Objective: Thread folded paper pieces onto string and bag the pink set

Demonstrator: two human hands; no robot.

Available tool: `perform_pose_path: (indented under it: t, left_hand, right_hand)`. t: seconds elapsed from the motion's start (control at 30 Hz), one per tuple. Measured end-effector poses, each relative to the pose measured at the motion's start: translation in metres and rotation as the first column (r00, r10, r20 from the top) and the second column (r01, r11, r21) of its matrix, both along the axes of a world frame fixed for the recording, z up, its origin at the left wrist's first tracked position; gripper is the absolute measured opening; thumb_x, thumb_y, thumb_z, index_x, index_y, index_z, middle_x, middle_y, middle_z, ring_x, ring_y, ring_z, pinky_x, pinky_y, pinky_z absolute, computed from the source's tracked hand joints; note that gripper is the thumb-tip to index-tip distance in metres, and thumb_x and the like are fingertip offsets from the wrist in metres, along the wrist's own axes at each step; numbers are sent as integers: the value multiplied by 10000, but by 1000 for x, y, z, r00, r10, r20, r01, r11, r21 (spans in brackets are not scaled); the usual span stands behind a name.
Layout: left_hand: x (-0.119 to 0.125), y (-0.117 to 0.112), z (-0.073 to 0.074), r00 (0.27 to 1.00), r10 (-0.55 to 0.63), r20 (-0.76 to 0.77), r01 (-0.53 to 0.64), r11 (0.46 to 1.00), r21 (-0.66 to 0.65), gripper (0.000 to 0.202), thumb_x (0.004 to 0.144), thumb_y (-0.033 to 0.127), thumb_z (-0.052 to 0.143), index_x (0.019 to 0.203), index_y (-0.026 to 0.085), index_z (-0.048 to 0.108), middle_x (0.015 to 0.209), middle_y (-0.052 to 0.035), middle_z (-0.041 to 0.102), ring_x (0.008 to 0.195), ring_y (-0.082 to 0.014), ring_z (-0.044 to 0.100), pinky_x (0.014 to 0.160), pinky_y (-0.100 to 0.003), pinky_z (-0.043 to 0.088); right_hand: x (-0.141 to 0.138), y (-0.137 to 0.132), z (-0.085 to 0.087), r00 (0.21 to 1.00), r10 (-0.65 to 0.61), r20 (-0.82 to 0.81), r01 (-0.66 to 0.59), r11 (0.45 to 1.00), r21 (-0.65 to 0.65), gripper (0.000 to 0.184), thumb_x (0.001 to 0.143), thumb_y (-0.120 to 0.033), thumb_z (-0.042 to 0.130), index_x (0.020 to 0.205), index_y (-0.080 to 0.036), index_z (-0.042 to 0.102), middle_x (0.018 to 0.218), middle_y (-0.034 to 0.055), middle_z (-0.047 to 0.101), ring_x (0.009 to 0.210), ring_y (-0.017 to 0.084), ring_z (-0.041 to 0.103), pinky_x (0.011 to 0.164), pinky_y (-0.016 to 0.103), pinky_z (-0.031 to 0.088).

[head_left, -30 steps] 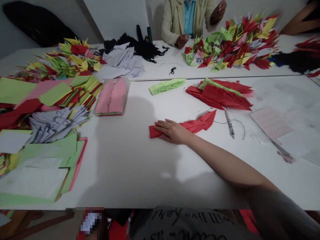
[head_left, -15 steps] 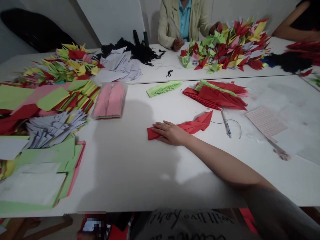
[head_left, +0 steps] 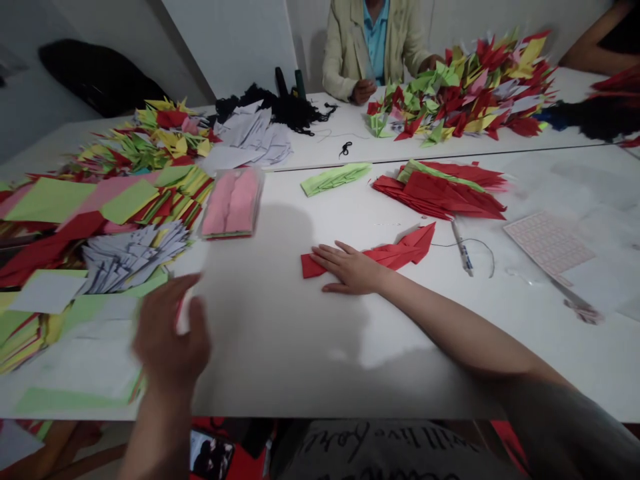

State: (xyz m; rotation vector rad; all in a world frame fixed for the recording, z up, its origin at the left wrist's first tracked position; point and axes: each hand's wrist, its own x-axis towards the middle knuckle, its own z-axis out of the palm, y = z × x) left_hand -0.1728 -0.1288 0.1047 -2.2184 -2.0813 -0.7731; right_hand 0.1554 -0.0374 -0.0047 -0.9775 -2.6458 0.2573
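My right hand [head_left: 353,269] lies flat on a folded strip of red paper [head_left: 400,252], its fingers stretched out over the strip's left part. The pleated right end of the strip shows beyond the wrist. My left hand [head_left: 173,333] is raised at the left, smeared a little by motion, thumb apart from the fingers and nothing seen between them. It hangs in front of a stack of light green and white paper sheets [head_left: 95,347] and hides their right edge. Farther up the table lie a folded green paper piece [head_left: 336,179] and a pile of folded red paper [head_left: 440,191].
A packet of pink paper [head_left: 233,203] and folded white papers [head_left: 133,253] lie at the left. A pen [head_left: 463,250] and a printed sheet [head_left: 547,243] are at the right. Across the table a person sits beside a heap of colourful folded paper [head_left: 460,100].
My left hand has come into view at the lower left, over the paper sheets. My right hand stays on the red strip, its thumb now farther from the fingers. The view has shifted slightly left.
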Motion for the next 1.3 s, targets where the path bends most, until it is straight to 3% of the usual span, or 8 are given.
perform_pose_path:
  t: [0.13, 0.3, 0.47, 0.6, 0.73, 0.87, 1.1, 1.3]
  left_hand:
    - [92, 75, -35, 873, -457, -171, 422, 883, -206, 556, 1001, 338, 311, 1493, 81, 288, 1559, -138, 338, 1445, -231, 312, 1171, -429, 281]
    - [127, 90, -78, 837, -483, -257, 345, 831, -437, 603, 1002, 401, 232, 1537, 127, 185, 1612, -122, 194, 1499, -256, 174, 1186, -561, 175]
    - [119, 92, -93, 842, -480, -246, 362, 841, -402, 670, 996, 490, 209, 1557, 156, 56, 1627, -117, 112, 1509, -253, 130, 1193, -586, 77]
    - [117, 93, -94, 842, -500, -201, 392, 824, -409, 885, 917, 660, 331, 1556, 162, -25, 1628, -136, 73, 1511, -289, 101, 1181, -616, 29]
    - [117, 91, -96, 840, -522, -151, 428, 807, -407, 1117, 778, 810, 425, 1554, 153, -39, 1623, -169, 80, 1507, -332, 85, 1171, -629, -16]
    - [112, 93, -95, 833, -540, -123, 456, 795, -399, 1155, 761, 820, 439, 1551, 142, -62, 1622, -176, 69, 1506, -340, 78, 1168, -628, -38]
    - [79, 110, -91, 711, -701, -52, 592, 637, -494, 610, 1013, 438, 152, 1561, 217, -4, 1632, -67, 91, 1515, -206, 81, 1216, -488, 22]
    - [76, 110, -92, 709, -703, -55, 588, 632, -504, 598, 1016, 423, 147, 1560, 226, -2, 1633, -59, 57, 1516, -205, 65, 1214, -494, 23]
  right_hand:
    - [-1, 0, 1, 1000, 7, 16, -7, 1000, -16, 814, 942, -603, 409, 1539, -99, 183, 1579, 177, 253, 1475, 274, 243, 1215, 506, 160]
    - [-2, 1, 3, 1000, -9, -5, 9, 998, -59, 788, 959, -587, 376, 1530, -68, 213, 1567, 191, 288, 1470, 267, 259, 1215, 488, 155]
    - [-8, 3, 32, 984, -149, -98, 141, 987, -82, 452, 1000, -419, 384, 1297, -131, 567, 1424, 161, 523, 1363, 267, 434, 1156, 475, 275]
    - [-23, 11, 65, 887, -458, 57, 424, 762, -490, 341, 976, -351, 403, 998, -148, 675, 1100, 153, 696, 1090, 275, 630, 908, 390, 474]
    - [-37, 29, 75, 923, -341, 179, 354, 565, -745, 304, 883, -337, 557, 662, -158, 665, 720, 64, 730, 686, 173, 700, 671, 258, 520]
    - [-46, 44, 68, 937, -248, 247, 330, 392, -859, 264, 846, -265, 597, 620, -139, 648, 661, 52, 724, 579, 139, 685, 595, 229, 526]
    - [-51, 51, 73, 918, -196, 344, 386, 256, -886, 290, 893, -275, 586, 662, -114, 654, 760, 86, 745, 674, 138, 710, 609, 210, 511]
    - [-58, 59, 79, 892, -100, 442, 453, 181, -873, 261, 876, -310, 637, 705, -117, 681, 747, 90, 742, 837, 175, 727, 648, 207, 512]
